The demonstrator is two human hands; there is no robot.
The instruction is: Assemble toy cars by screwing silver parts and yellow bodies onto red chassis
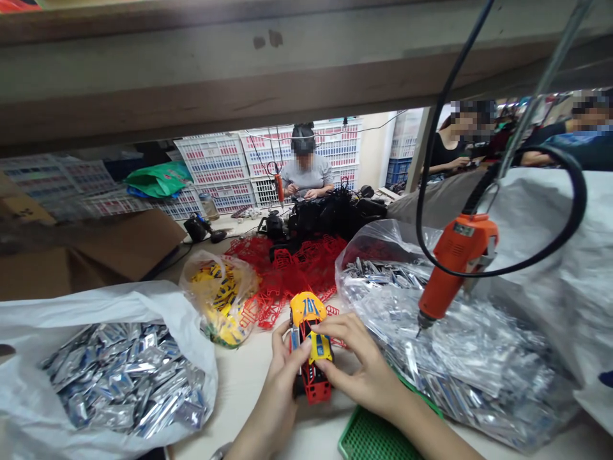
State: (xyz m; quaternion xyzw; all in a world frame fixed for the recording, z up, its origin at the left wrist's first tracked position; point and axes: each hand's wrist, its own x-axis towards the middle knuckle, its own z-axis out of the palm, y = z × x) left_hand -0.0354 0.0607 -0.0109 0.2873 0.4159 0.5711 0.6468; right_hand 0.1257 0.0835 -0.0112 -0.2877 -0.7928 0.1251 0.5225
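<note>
A toy car [317,388] with a yellow front, red frame and black parts is in the middle of the view, low over the table. My left hand [283,377] is closed around its left side, the thumb lying on top. Between the thumb and fingers of my right hand [361,367] is a small yellow panel [320,347] with a dark blue patch, set against the car's upper side. Whether the panel is fixed to the car I cannot tell.
An orange electric screwdriver [443,268] hangs at the right. Bags of shiny silver parts [124,377] flank the table. Ahead lie a bag of yellow parts [223,294] and red frames [306,268]. A green basket [373,437] sits below my right arm. A person [309,169] works opposite.
</note>
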